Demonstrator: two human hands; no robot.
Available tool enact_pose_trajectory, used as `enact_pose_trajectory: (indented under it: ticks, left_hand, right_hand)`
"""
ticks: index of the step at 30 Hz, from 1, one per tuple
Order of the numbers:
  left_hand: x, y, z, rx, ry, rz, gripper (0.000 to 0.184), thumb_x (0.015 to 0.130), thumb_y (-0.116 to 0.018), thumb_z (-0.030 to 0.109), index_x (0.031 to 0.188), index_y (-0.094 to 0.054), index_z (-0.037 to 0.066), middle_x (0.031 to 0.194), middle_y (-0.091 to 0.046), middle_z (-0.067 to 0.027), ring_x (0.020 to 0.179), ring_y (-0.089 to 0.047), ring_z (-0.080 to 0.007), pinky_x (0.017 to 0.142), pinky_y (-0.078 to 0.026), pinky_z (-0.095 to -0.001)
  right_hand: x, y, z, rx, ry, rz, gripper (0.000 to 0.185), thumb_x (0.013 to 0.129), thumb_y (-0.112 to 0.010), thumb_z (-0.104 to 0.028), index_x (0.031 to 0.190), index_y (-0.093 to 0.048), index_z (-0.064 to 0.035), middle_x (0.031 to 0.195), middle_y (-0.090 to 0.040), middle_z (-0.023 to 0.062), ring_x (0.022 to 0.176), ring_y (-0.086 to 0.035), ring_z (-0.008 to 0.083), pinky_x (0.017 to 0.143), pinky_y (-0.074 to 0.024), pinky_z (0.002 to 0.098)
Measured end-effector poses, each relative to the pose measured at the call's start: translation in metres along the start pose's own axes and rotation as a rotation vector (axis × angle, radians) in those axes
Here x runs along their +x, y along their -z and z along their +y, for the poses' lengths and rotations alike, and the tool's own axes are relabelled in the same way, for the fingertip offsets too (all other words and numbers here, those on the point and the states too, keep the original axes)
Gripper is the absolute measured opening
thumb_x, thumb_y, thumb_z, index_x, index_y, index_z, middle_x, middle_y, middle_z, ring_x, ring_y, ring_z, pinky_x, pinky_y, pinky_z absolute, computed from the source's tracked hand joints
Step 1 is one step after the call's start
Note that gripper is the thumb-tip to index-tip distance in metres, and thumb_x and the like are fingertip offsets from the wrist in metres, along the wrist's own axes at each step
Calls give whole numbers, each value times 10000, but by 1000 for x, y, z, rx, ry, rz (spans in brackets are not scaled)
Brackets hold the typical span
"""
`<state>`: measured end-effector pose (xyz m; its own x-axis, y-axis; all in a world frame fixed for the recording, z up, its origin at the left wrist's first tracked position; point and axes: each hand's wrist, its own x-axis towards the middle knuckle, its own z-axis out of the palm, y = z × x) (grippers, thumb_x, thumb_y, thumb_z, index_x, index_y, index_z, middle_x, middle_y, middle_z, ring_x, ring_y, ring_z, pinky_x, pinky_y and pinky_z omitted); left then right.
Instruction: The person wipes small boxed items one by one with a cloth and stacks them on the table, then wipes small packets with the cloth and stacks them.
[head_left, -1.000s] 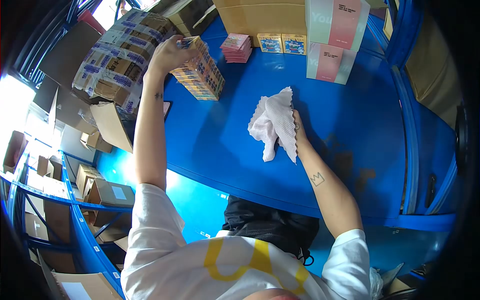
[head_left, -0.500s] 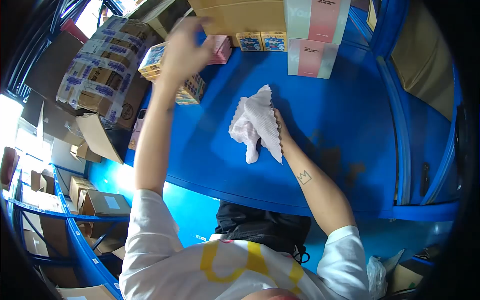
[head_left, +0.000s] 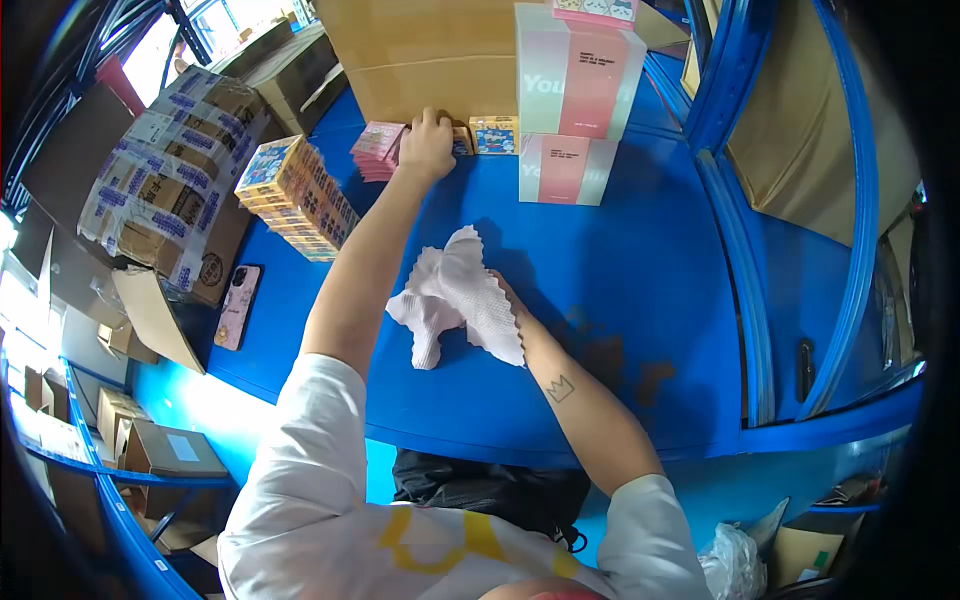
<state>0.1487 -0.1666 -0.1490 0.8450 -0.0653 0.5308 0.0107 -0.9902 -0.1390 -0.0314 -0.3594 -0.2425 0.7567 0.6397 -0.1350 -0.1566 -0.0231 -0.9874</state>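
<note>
My left hand [head_left: 428,145] reaches to the back of the blue table, over a small yellow box [head_left: 461,141] that it partly covers; its fingertips are hidden. Just left of it lies a stack of pink packets [head_left: 379,150], and to its right another yellow box [head_left: 494,135]. My right hand [head_left: 507,292] is closed on a pale pink cloth [head_left: 455,292], which drapes over most of the fingers. A tall, leaning stack of yellow-orange boxes [head_left: 300,200] stands left of my left forearm.
Two mint-and-pink boxes [head_left: 568,170] are stacked at the back right, near a blue frame [head_left: 735,300]. A phone [head_left: 238,307] lies at the table's left edge beside a large taped carton [head_left: 170,180]. Cardboard [head_left: 430,60] stands behind.
My left hand has left the tall stack of yellow-orange boxes and moved right to the small yellow boxes. The view has shifted, and my right hand still holds the cloth.
</note>
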Motion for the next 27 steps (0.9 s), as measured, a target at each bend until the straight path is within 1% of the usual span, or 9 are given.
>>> enact_pose_trajectory:
  ticks: [6, 9, 11, 12, 14, 16, 21, 24, 27]
  left_hand:
    - [-24, 65, -6, 8, 35, 224, 211, 729, -679, 152, 921, -657, 67, 979, -635, -143, 934, -590, -360, 772, -501, -454]
    - [-61, 128, -23, -341, 96, 276, 171, 790, -682, 153, 910, -666, 32, 841, -669, -130, 804, -628, -300, 716, -515, -391]
    - [-90, 160, -28, -1366, 449, 155, 185, 880, -651, 166, 946, -679, -5, 834, -683, -122, 713, -633, -219, 685, -518, -315]
    - [-103, 162, -30, -1430, 453, 71, 207, 905, -638, 173, 973, -677, -19, 834, -685, -109, 709, -632, -190, 683, -517, -284]
    - [-124, 161, -24, -1499, 475, -6, 230, 931, -626, 181, 1001, -675, -33, 834, -687, -96, 706, -631, -162, 680, -516, -253]
    - [-139, 152, -5, -1191, 263, -379, 257, 932, -601, 157, 1105, -648, -26, 1002, -672, -146, 850, -642, -222, 762, -526, -310]
    - [-166, 112, 27, -527, -182, 301, 396, 954, -542, 248, 1273, -568, 14, 1262, -563, -203, 1053, -588, -302, 879, -492, -397]
    - [-182, 113, 41, -955, -120, 23, 521, 972, -460, 372, 1394, -468, 66, 1430, -410, -216, 1211, -476, -387, 1013, -402, -506]
    - [-192, 120, 56, -569, -268, 162, 585, 977, -403, 460, 1434, -419, 95, 1438, -408, -215, 1249, -448, -412, 1078, -329, -563]
  right_hand:
    - [-6, -11, -62, 527, -397, 190, 539, 909, -662, -249, 1370, -421, -108, 1289, -541, 87, 1117, -576, 222, 1011, -438, 331]
    - [-11, -5, -55, 760, 29, -72, 520, 918, -653, -274, 1364, -434, -121, 1268, -548, 87, 1113, -575, 211, 983, -446, 325]
    - [-6, -1, -58, -62, 196, 65, 480, 1000, -463, -383, 1370, -412, -83, 1227, -585, 131, 1118, -591, 215, 980, -474, 365]
    - [-3, -3, -59, -64, 190, 47, 480, 1000, -463, -383, 1370, -412, -83, 1227, -585, 131, 1118, -591, 215, 980, -474, 365]
    - [0, -9, -60, 638, 92, -98, 520, 969, -523, -396, 1383, -403, -104, 1227, -581, 106, 1116, -585, 218, 990, -464, 366]
    - [0, -12, -61, 1331, -29, -207, 570, 938, -584, -409, 1395, -393, -126, 1228, -578, 81, 1115, -580, 222, 1001, -454, 368]
    - [-4, -17, -38, 1130, 90, -47, 578, 955, -518, -477, 1404, -359, -151, 1288, -537, 106, 1154, -562, 262, 1043, -440, 435]
    - [-8, -11, -36, 508, 318, 77, 589, 964, -472, -510, 1424, -328, -171, 1343, -489, 114, 1201, -533, 288, 1064, -414, 466]
    - [-11, -1, -29, -138, 489, 164, 600, 974, -426, -542, 1443, -297, -192, 1398, -442, 123, 1248, -503, 315, 1086, -388, 498]
